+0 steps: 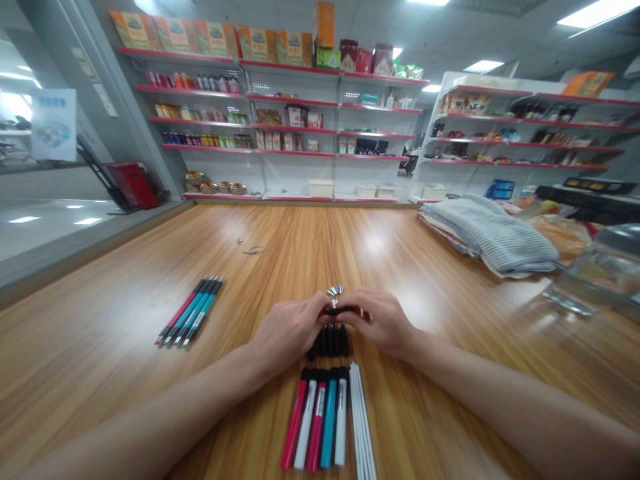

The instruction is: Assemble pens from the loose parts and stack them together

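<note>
My left hand point(290, 331) and my right hand point(384, 321) meet over the middle of the table, fingers closed on a small black pen part point(342, 311). A bit of red shows at its left end, by my left fingertips. Just beyond the fingers lie several silver pen tips point(335, 291). Beneath the hands is a row of black pen grips point(331, 341), partly covered by them. Nearer to me are pen barrels point(316, 420) in pink, white and teal, side by side. Several thin white refills point(363, 423) lie along their right side.
Several whole pens point(191, 311), pink and teal with black grips, lie at left on the wooden table point(125, 400). Farther back are a small curled loop point(255, 250) and a tiny shiny piece point(239, 239). Folded striped cloth point(493, 230) and a clear container point(593, 273) stand right.
</note>
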Available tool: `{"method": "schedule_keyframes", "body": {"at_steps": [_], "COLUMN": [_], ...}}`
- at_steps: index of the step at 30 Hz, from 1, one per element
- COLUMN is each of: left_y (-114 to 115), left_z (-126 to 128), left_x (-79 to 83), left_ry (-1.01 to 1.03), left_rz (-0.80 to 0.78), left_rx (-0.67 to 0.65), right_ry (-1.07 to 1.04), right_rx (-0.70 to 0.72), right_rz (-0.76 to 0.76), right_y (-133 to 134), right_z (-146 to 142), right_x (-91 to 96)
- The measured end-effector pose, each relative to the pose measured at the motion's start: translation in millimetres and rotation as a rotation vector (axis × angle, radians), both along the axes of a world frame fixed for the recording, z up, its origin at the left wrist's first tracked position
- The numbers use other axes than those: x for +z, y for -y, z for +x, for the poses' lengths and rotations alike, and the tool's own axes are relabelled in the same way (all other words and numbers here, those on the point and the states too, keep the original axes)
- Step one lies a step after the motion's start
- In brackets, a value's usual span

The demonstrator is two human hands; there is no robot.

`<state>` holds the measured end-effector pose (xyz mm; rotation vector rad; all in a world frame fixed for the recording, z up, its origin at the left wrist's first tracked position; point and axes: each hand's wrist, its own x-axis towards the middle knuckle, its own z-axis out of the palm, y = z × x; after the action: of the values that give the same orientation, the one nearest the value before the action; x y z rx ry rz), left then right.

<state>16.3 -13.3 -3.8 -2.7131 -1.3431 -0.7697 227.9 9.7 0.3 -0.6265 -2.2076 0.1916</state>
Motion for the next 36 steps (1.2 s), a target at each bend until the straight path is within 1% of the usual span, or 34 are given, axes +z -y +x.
{"method": "schedule_keyframes", "body": {"at_steps": [3,7,10,15,19,23,28,33,36], "left_y": [1,3,4,4,5,7,7,7,7], "left_z": [0,0,-1,-1,-1,0,2,2,2], "left_x": [1.8,5.2,7.8,8.7,7.8,10.1,13.2,12.6,12.7], "left_ry": [0.008,-0.004,-0.038,-0.083,-0.111,-0.091,-0.181,-0.106,-0.171], "left_rz": [0.007,0.05,0.079,0.079,0.086,0.064,0.071,0.095,0.099], "left_rx": [-0.029,-0.02,-0.013,-0.046,0.007,-0.004,0.013,0.024,0.016], "right_ry": [-0.004,-0.016,-0.015,0.034,0.058,0.08,0.133,0.154,0.182], "right_rx": [0.021,0.033,0.004,-0.04,0.002,0.009,-0.015,-0.038,-0.073], "right_rz": [0.007,0.008,0.023,0.03,-0.008,0.03,0.069,0.11,0.103], "right_y": [2,4,2,1,3,1,0,1,2], "right_z": [0,1,1,2,3,3,3,3,3], "right_x": [1.1,1.1,0.0,-0.6,-1.0,-2.4,-1.0,0.3,1.4]}}
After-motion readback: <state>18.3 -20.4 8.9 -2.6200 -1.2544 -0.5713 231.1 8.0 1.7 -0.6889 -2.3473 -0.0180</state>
